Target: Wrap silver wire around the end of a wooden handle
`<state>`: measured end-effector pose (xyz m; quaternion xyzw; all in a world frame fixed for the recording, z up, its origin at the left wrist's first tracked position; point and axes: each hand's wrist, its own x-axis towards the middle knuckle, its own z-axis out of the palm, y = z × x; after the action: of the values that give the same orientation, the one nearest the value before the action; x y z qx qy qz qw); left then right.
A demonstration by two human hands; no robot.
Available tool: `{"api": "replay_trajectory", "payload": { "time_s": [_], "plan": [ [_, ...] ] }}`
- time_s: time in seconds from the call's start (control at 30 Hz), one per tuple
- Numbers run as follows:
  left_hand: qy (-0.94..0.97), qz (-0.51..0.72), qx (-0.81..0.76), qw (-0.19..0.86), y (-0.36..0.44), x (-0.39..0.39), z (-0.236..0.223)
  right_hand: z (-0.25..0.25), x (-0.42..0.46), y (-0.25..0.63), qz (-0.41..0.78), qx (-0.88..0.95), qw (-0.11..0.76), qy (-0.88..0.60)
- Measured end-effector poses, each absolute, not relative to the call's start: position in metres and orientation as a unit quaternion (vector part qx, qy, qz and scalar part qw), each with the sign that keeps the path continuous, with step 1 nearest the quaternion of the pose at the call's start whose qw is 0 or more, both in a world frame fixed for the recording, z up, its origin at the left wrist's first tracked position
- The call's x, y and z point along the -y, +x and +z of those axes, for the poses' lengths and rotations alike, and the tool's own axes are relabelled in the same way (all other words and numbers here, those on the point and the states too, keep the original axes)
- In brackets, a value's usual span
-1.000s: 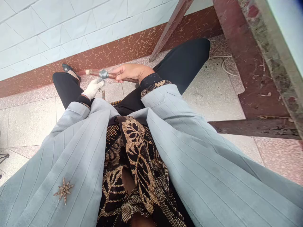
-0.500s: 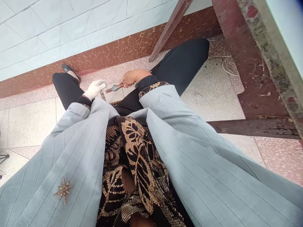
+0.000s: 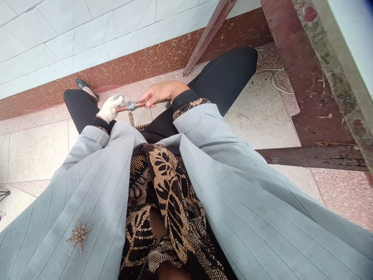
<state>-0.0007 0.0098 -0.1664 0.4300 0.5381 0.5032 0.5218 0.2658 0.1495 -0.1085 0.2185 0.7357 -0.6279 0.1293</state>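
Observation:
A reddish-brown stick (image 3: 142, 104) lies nearly level between my hands, in front of my lap. Silver wire (image 3: 131, 105) is wound in a thick band round it near its left end. My left hand (image 3: 109, 108), in a white knitted glove, is closed at that left end, with its thumb and fingertips just beside the winding. Bare, my right hand (image 3: 163, 92) grips the stick further right, fingers bent round it. Below the winding a short pale brown peg-like piece (image 3: 131, 118) shows; whether it joins the stick I cannot tell.
A tiled wall (image 3: 87, 35) with a red-brown base strip (image 3: 128, 58) runs ahead. A wooden leg (image 3: 208, 39) leans down near my right knee. At right stands a dark red frame (image 3: 320, 116) under a slab edge (image 3: 332, 58). A pale cord (image 3: 279, 83) lies on the floor.
My right hand has moved the stick left and slightly up, so its wire-wound end now meets my gloved left hand. The left hand has shifted slightly left.

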Motion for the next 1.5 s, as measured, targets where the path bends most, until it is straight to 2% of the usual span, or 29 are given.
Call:
{"api": "replay_trajectory", "payload": {
  "time_s": [0.2, 0.33, 0.43, 0.5, 0.63, 0.7, 0.8, 0.9, 1.0, 1.07, 1.17, 1.23, 1.3, 1.43, 1.5],
  "plan": [
    [0.462, 0.444, -0.571, 0.513, 0.010, -0.004, -0.161, -0.104, -0.131, 0.251, -0.609, -0.720, -0.072, 0.326],
    [0.541, 0.341, -0.569, 0.517, 0.015, 0.001, -0.153, -0.099, -0.127, 0.243, -0.536, -0.713, -0.126, 0.435],
    [0.562, 0.353, -0.577, 0.475, 0.015, 0.001, -0.149, -0.095, -0.131, 0.248, -0.457, -0.727, -0.070, 0.507],
    [0.553, 0.392, -0.585, 0.445, 0.014, 0.000, -0.147, -0.094, -0.136, 0.253, -0.427, -0.743, 0.012, 0.515],
    [0.512, 0.441, -0.594, 0.436, 0.012, -0.001, -0.145, -0.092, -0.144, 0.262, -0.447, -0.766, 0.228, 0.402],
    [0.494, 0.446, -0.595, 0.450, 0.012, -0.001, -0.144, -0.091, -0.146, 0.266, -0.493, -0.763, 0.255, 0.331],
    [0.486, 0.449, -0.592, 0.460, 0.013, -0.001, -0.144, -0.089, -0.145, 0.269, -0.571, -0.759, 0.189, 0.248],
    [0.475, 0.444, -0.591, 0.477, 0.017, -0.001, -0.143, -0.090, -0.139, 0.268, -0.627, -0.746, 0.035, 0.222],
    [0.473, 0.424, -0.584, 0.506, 0.020, 0.001, -0.139, -0.092, -0.134, 0.260, -0.606, -0.745, -0.089, 0.264],
    [0.492, 0.406, -0.578, 0.509, 0.021, 0.002, -0.137, -0.093, -0.133, 0.255, -0.538, -0.763, -0.103, 0.342],
    [0.528, 0.365, -0.579, 0.503, 0.021, 0.005, -0.133, -0.095, -0.134, 0.251, -0.426, -0.780, -0.067, 0.453],
    [0.542, 0.349, -0.588, 0.489, 0.022, 0.006, -0.132, -0.097, -0.137, 0.252, -0.391, -0.785, -0.040, 0.479],
    [0.545, 0.349, -0.595, 0.476, 0.022, 0.006, -0.131, -0.099, -0.139, 0.255, -0.365, -0.799, 0.004, 0.478],
    [0.539, 0.369, -0.610, 0.448, 0.019, 0.005, -0.134, -0.105, -0.143, 0.255, -0.300, -0.836, 0.149, 0.435],
    [0.528, 0.383, -0.623, 0.431, 0.018, 0.003, -0.137, -0.108, -0.145, 0.254, -0.309, -0.834, 0.200, 0.412]
  ]
}}
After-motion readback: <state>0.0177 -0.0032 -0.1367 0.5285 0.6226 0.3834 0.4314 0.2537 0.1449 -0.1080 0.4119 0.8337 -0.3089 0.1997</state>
